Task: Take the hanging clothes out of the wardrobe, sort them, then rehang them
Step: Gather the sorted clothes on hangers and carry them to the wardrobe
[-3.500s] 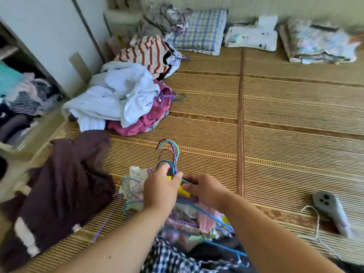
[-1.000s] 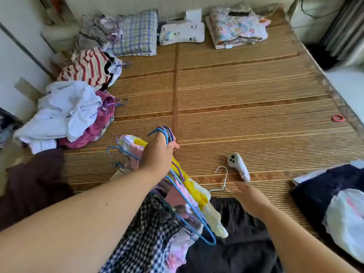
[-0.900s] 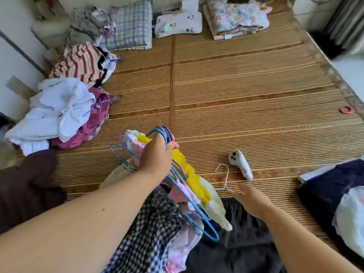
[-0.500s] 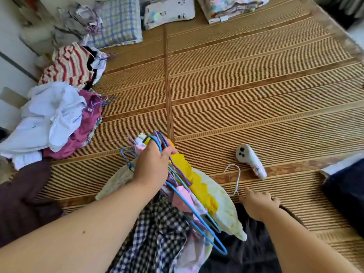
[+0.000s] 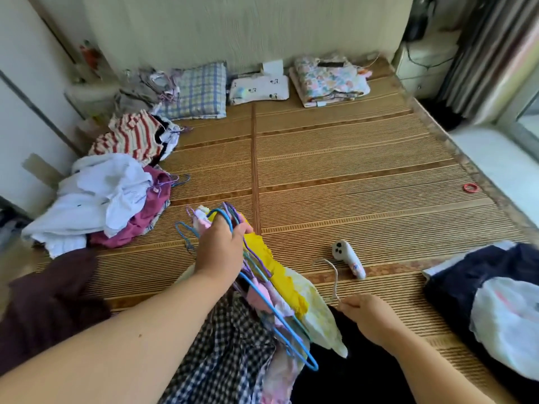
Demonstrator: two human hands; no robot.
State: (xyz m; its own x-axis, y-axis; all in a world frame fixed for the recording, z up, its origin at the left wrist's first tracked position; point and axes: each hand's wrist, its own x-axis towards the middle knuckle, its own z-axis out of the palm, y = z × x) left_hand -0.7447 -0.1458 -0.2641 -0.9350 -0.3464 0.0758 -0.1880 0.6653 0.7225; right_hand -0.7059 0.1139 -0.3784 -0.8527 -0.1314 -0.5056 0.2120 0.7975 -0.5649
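My left hand [image 5: 220, 249] grip closed round hanger hooks [image 5: 226, 212], bundling sorted clothes [image 5: 280, 290] above mat [image 5: 350, 176] for one carry. Right hand [image 5: 369, 316] pinches white hanger [image 5: 332, 275] on black garment [image 5: 350, 371], likely adding it to bundle.

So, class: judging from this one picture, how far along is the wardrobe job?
Done: clothes are out, lying in piles on the mat. In hand: the left hand holds a bunch of hangers with garments; the right hand pinches a white hanger. Left: more sorting, all rehanging.
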